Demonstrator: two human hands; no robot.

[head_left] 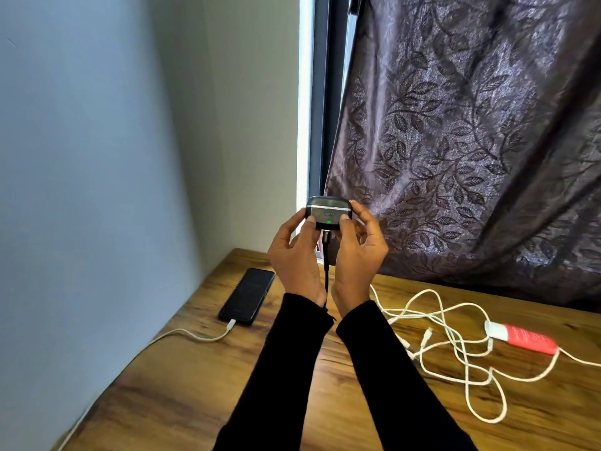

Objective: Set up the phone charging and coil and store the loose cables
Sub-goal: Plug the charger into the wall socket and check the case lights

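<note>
Both hands hold a small black earbuds case up above the wooden table. A green light glows on its front. My left hand grips its left side and my right hand its right side. A black cable is plugged into the bottom of the case and hangs down between my wrists. A black phone lies flat at the table's left. A white cable is plugged into its near end and runs off the left edge. Loose white cables lie tangled on the right.
A red and white power bank or adapter lies among the tangle at the right. A dark leaf-patterned curtain hangs behind the table. A plain wall borders the table's left edge.
</note>
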